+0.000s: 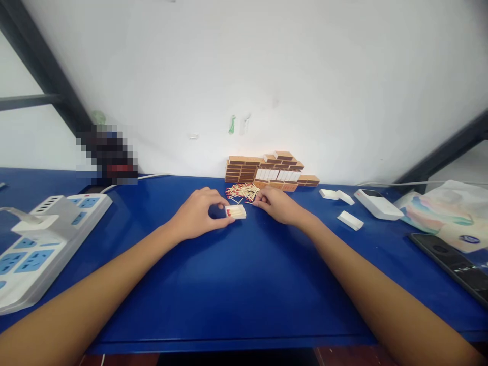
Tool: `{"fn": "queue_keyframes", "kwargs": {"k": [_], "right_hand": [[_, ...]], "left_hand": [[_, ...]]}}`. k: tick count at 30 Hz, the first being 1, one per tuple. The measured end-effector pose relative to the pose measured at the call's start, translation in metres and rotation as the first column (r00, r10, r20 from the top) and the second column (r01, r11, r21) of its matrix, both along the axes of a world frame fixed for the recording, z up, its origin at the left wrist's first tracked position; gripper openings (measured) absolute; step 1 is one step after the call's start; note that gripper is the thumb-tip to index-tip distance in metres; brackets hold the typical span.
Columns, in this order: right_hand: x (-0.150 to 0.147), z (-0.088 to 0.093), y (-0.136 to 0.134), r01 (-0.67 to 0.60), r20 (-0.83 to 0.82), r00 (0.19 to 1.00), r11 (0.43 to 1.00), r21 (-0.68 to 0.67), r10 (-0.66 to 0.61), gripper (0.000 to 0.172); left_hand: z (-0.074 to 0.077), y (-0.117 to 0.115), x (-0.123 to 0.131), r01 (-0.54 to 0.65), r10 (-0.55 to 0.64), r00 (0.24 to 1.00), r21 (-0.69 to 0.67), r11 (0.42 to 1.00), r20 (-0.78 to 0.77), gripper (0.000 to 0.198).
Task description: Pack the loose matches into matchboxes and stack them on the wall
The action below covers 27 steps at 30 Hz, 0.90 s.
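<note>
Two bare hands meet at the middle of the blue table (244,284), both forearms reaching in from the near edge. The left hand (198,212) pinches the left end of a small white tray (236,211) between thumb and forefinger. The tray lies flat on the table, and red-tipped matches show inside it. The right hand (277,204) rests just to the right of the tray with its fingers curled and bunched together. Its fingertips point at the near edge of a loose pile of matches (242,191). Whether they grip a match is too small to tell.

The pile lies just behind the tray, between the two hands. Behind it, against the white wall, stands a stack of brown matchboxes (244,170), several layers high, with a row of white-faced boxes at its right.

Farther right, three empty white trays (349,220) lie apart on the table, then a white device (377,203), a printed plastic bag (446,213) and a dark phone (450,262). At the far left sits a white power strip (41,244) with blue sockets.
</note>
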State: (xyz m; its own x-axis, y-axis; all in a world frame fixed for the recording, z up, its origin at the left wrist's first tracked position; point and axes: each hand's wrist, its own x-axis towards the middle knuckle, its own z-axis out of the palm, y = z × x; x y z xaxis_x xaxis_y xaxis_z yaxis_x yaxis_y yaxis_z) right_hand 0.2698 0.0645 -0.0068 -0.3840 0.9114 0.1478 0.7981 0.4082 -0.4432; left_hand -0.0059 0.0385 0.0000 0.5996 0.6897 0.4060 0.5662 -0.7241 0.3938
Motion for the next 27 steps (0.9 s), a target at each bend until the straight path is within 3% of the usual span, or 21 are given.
{"fn": "queue_keyframes", "kwargs": {"k": [5,10,16,20,27], "right_hand": [[-0.007,0.013,-0.017,-0.009,-0.014,1.0,0.999,0.049,0.009,0.016],[-0.026,0.018,-0.034,-0.165,-0.059,0.984,0.984,0.061,0.169,0.013],[0.002,0.01,-0.004,-0.115,0.056,0.993,0.963,0.243,0.104,0.014],[0.012,0.003,0.015,-0.145,0.164,0.979,0.976,0.164,0.118,0.021],[0.003,-0.002,0.015,-0.076,0.253,0.967,0.981,0.176,0.03,0.016]], "left_hand": [[-0.005,0.003,0.0,-0.011,0.012,1.0,-0.024,1.0,0.005,0.027],[-0.01,-0.002,0.005,0.008,-0.007,1.0,-0.058,0.998,0.019,0.027],[-0.008,-0.007,0.008,0.051,-0.048,0.998,-0.077,0.996,0.032,0.025],[-0.008,-0.008,0.007,0.069,-0.066,0.997,-0.092,0.993,0.036,0.026],[-0.008,-0.005,0.007,0.059,-0.057,0.998,-0.094,0.994,0.025,0.027]]}}
